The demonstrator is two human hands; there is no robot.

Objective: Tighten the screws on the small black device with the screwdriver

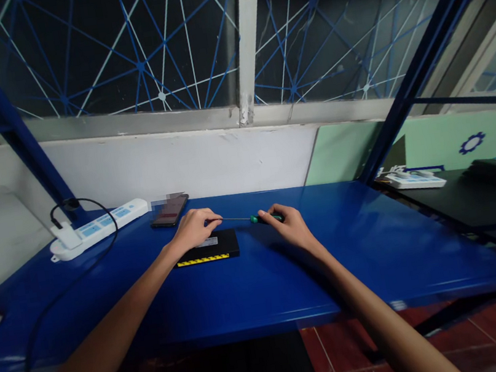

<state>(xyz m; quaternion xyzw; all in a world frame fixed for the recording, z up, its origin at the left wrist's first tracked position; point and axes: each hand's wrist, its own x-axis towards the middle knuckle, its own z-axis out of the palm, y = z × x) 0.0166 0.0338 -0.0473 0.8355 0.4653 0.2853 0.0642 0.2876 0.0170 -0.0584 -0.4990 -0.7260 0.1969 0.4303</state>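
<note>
My right hand [287, 223] is closed around the green handle of a screwdriver [237, 219], whose thin metal shaft points left. At the far end of that shaft, the thumb and fingers of my left hand [197, 226] are pinched together at the tip. Whether a small part is also hidden between those fingertips, I cannot tell. Below the left hand a flat black network switch [231, 244] lies on the blue table [263, 289]. Its row of yellow ports faces me, and a pale label shows on top, partly covered by the hand.
A white power strip [100, 228] with a plugged-in adapter [67, 236] lies at the back left. Its black cable [39, 320] loops across the table's left side. Behind my left hand lies a dark phone [170, 211]. Blue frame posts [387, 121] rise at both sides.
</note>
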